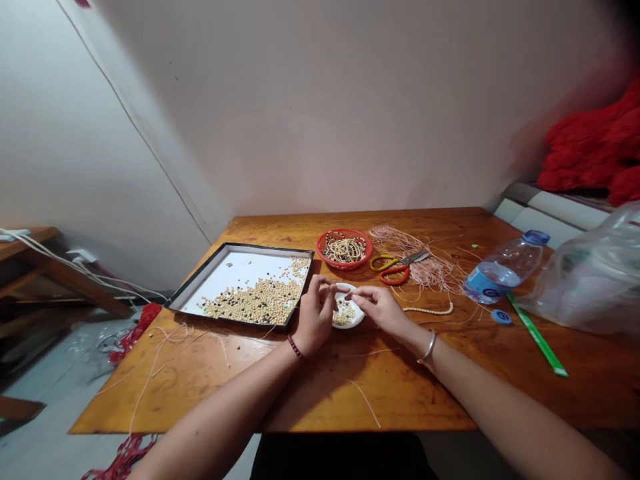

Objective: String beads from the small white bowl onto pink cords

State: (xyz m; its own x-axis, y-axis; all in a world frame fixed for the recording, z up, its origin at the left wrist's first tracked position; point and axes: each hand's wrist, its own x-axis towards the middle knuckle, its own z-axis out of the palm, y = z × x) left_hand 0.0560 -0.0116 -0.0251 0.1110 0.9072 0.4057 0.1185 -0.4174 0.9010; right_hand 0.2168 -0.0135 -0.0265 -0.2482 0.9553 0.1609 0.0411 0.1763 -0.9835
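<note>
- Two bare hands operate at centre of frame: the left hand (315,317) and the right hand (380,310), their fingertips close together above a small white dish (357,313)
- Grip state: both hands are drawn into a pinching posture, thumb against fingers; whether either grasps a bead cannot be determined from this view
- Work location: the dish sits on a wooden table (365,400), at centre of frame, partly behind the hands, and contains pale round beads (344,312) with a few dark ones
- Left of the dish: a black-rimmed tray (270,248) with a white base, holding a spread of loose pale and dark beads (255,301)
- Upper centre: a red plastic bowl (345,267) containing strung bead strands (345,250)
- Right of the bowl: scissors (397,269) with one yellow and one red handle, lying against a tangle of peach cord (425,270)
- Just beside the right hand: a short bead strand (430,309) lying on the table
- Right side of the table: a plastic water bottle (500,270), a blue bottle cap (501,317), a green strip (537,333) and a clear plastic bag (585,273)
- Wrists: a dark red beaded bracelet (296,347) on the left, a silver bangle (427,347) on the right
- Upper right of frame: a heap of red cord (595,140)
</note>
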